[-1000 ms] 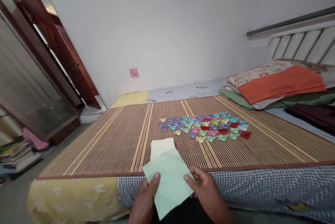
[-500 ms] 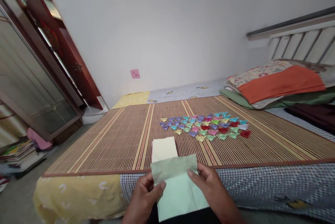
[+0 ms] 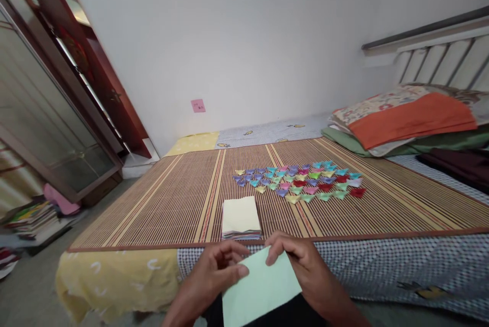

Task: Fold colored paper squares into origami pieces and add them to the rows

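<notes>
A pale green sheet of paper (image 3: 262, 289) is held in front of me, below the near edge of the bed. My left hand (image 3: 216, 271) pinches its upper left edge with the thumb on top. At the top right corner my right hand (image 3: 296, 261) grips the same sheet, its fingers partly behind the paper. Just beyond my hands a stack of paper (image 3: 240, 215) lies on the mat, cream sheet on top and coloured edges below. Several rows of small folded paper boats (image 3: 300, 184) in many colours stand farther off to the right.
A striped woven mat (image 3: 153, 210) covers the bed. Folded bedding (image 3: 412, 118) and dark cloth (image 3: 458, 164) lie at the right, near a white headboard (image 3: 443, 64). A pink note (image 3: 197, 106) is on the wall. Books (image 3: 32, 222) are piled on the left, near a door (image 3: 87, 57).
The upper flap of the green paper no longer stands up; the sheet now looks shorter and tilted. My right hand has moved left along the top edge, closer to my left hand.
</notes>
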`<state>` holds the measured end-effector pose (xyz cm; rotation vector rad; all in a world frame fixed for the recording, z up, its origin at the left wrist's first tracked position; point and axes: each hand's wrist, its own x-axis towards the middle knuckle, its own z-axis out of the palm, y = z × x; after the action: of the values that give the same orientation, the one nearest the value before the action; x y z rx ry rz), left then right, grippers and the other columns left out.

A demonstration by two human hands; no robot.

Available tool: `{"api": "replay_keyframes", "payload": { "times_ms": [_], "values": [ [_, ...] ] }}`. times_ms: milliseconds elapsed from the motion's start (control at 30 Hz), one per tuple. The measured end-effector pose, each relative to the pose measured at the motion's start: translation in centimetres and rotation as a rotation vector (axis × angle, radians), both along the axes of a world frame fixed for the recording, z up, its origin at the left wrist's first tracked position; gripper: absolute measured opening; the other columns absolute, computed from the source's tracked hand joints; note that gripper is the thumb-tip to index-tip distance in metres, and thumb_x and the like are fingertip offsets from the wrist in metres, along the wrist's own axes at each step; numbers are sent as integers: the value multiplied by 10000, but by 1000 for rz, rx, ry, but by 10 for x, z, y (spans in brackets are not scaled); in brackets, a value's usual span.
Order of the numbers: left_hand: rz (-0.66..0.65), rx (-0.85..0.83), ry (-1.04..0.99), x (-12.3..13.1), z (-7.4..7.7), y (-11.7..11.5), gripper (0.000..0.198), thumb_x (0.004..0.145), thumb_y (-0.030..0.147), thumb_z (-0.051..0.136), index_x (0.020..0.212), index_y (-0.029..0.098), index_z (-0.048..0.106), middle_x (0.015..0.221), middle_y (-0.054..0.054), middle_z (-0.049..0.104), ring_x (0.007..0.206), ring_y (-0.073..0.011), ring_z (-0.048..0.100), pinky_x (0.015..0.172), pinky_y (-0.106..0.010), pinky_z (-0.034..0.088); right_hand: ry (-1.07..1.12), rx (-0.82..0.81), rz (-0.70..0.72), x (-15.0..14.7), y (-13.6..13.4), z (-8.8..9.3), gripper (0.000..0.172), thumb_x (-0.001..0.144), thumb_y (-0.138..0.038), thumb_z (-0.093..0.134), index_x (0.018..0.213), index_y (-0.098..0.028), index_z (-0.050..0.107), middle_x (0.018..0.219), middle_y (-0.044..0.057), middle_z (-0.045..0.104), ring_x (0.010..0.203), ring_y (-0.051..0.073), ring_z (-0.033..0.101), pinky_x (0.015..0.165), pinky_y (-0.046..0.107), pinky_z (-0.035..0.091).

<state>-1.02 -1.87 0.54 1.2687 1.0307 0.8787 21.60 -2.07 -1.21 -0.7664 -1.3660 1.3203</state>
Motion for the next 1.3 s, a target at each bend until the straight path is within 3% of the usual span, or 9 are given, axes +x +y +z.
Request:
{"api": "replay_keyframes", "payload": {
  "times_ms": [100, 200, 367, 533, 733, 833, 1033, 1133, 1300],
  "values": [
    [-60, 17, 52, 5, 0, 0, 327, 675, 433, 877, 656, 144, 727, 554, 14, 571, 511, -99, 428, 511, -226, 286, -4, -97, -6, 0, 0, 8, 273, 882, -461, 709, 940, -206, 786, 778, 31, 678, 660, 166, 612, 566, 234, 462],
    [115, 11, -56, 14, -8, -3, 376, 656, 455, 887, 623, 160, 656, 534, 34, 536, 487, -88, 411, 486, -212, 283, 100, -188, -146, 0, 1, 9, 460, 902, -599, 640, 1149, -227, 749, 863, 50, 736, 717, 189, 662, 632, 263, 514],
    [267, -42, -192, 28, -16, -8, 397, 649, 462, 899, 673, 174, 626, 603, 18, 621, 520, -109, 507, 514, -213, 378, 66, -147, -105, -4, 2, 2, 429, 777, -569, 795, 932, -169, 783, 777, 54, 737, 678, 192, 645, 636, 280, 524],
    [168, -18, -220, 34, -11, -9, 302, 755, 421, 839, 725, 163, 684, 653, 1, 642, 588, -121, 526, 578, -223, 420, 66, -163, -71, -9, 3, 6, 392, 795, -539, 790, 912, -166, 764, 771, 42, 737, 666, 186, 643, 652, 292, 544],
    [116, 11, -199, 41, -19, -7, 384, 668, 481, 882, 706, 142, 706, 598, 5, 599, 496, -91, 452, 452, -196, 356, 117, -164, -117, -10, 5, 8, 412, 780, -556, 799, 743, -167, 669, 674, 0, 658, 589, 140, 591, 541, 224, 478],
    [128, -4, -189, 43, -22, -8, 395, 682, 485, 877, 776, 133, 724, 623, -16, 647, 480, -89, 483, 426, -186, 366, 97, -157, -139, -6, 3, 5, 395, 812, -555, 774, 899, -177, 701, 761, 37, 710, 655, 173, 647, 572, 246, 510],
    [415, 53, -278, 46, -14, -5, 501, 610, 489, 918, 924, 143, 739, 679, -29, 723, 473, -104, 556, 416, -189, 441, 59, -129, -71, 2, -7, -2, 530, 877, -563, 702, 1275, -220, 633, 1088, 130, 753, 922, 265, 738, 804, 372, 585],
    [479, 62, -291, 48, -12, -7, 562, 571, 489, 939, 968, 147, 738, 782, -67, 766, 569, -151, 624, 449, -212, 488, -13, -141, -78, -3, -11, -4, 476, 814, -481, 789, 1180, -204, 662, 1064, 123, 764, 920, 276, 738, 785, 368, 590],
    [365, 83, -300, 48, -12, -14, 369, 782, 469, 821, 937, 140, 758, 733, -37, 720, 548, -100, 521, 493, -193, 438, -82, -99, -152, -11, -14, 0, 322, 886, -444, 704, 1071, -183, 670, 965, 102, 768, 864, 270, 734, 722, 343, 580]
  ]
}}
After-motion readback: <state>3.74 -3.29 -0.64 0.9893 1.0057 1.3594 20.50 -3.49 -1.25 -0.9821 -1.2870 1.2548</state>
